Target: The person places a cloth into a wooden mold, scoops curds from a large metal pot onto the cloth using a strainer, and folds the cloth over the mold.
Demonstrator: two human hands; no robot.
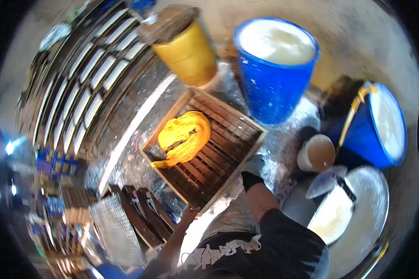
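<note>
My left hand (pixel 191 216): grasping the wooden crate (pixel 223 160) at its near corner
My right hand (pixel 251 180): by the rim (blurred, I cannot tell its grip)
Yellow bundle (pixel 187 136): inside, leftward

From my remote seat I look down past my torso (pixel 219 265), bent over both arms as they reach forward and downward. My left forearm (pixel 174 244) slants up and inward, and my left hand (pixel 190 215) is bare at its end, fingers curled in a grip, slightly blurred. My right forearm (pixel 262 200) runs bare from a dark sleeve (pixel 291 232) and angles inward too; a dark covering hides my right hand (pixel 252 180), so I cannot make out its fingers. The hands stand well apart, the right farther forward.
</note>
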